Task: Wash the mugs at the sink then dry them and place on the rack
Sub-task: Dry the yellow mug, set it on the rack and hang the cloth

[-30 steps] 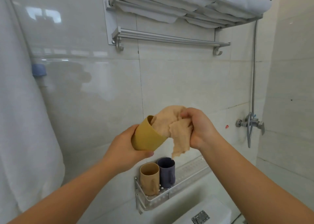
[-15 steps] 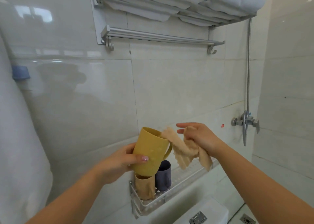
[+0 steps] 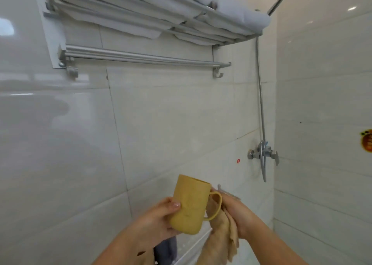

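The yellow mug [image 3: 191, 204] is held upright in front of the tiled wall [image 3: 181, 124], handle pointing right. The left hand [image 3: 159, 220] grips the mug body, thumb across its front. The right hand [image 3: 239, 214] holds a tan cloth [image 3: 219, 238] beside the handle; the cloth hangs downward. A dark mug [image 3: 166, 250] shows partly below the left hand. Above: a towel rack [image 3: 141, 57] with folded white towels [image 3: 231, 9]. Right: a shower valve [image 3: 263, 154].
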